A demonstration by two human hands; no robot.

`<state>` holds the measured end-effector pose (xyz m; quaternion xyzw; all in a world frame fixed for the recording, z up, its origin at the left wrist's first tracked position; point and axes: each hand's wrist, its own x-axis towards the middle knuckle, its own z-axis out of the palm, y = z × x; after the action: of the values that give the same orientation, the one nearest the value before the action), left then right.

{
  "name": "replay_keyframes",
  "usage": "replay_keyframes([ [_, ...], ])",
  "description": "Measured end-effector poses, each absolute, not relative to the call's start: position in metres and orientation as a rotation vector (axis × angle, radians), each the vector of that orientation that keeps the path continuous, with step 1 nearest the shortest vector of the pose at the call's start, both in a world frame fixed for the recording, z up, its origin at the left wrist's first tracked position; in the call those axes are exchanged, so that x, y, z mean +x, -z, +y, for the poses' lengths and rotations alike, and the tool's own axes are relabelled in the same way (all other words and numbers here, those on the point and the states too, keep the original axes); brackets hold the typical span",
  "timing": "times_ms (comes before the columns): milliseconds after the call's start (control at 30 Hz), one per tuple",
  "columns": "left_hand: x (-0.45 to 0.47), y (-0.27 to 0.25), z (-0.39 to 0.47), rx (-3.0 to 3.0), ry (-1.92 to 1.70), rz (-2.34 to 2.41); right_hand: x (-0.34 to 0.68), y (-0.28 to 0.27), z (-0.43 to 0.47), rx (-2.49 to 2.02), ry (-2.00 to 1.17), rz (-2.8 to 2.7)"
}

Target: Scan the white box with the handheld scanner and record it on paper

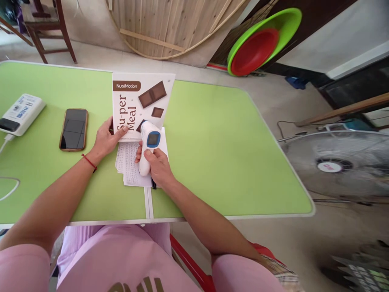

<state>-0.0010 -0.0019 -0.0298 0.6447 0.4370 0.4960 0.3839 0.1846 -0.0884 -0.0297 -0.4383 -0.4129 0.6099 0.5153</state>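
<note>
Over green tabletop [219,162], right hand [159,167] gripping white, blue-trimmed thermometer [152,140], left hand [105,140] clasping chocolate-pictured white box [141,106]

here's my single feed, mounted on the person's head, facing forward and steeply down! shirt front [121,255] close below the lens at the bottom edge, left hand [107,137] and right hand [158,165] near, left of frame centre, green table [219,158] spread wide beneath, and the round wooden panel [170,22] farther off, cut by the top edge.
</note>
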Motion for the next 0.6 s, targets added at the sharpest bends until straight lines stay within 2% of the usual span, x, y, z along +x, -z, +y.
replay_keyframes([
  [600, -0.0042, 0.0331, 0.0021, 1.708, -1.26, 1.131, 0.1841, 0.0297, -0.0874, -1.063, -1.453, -1.032],
])
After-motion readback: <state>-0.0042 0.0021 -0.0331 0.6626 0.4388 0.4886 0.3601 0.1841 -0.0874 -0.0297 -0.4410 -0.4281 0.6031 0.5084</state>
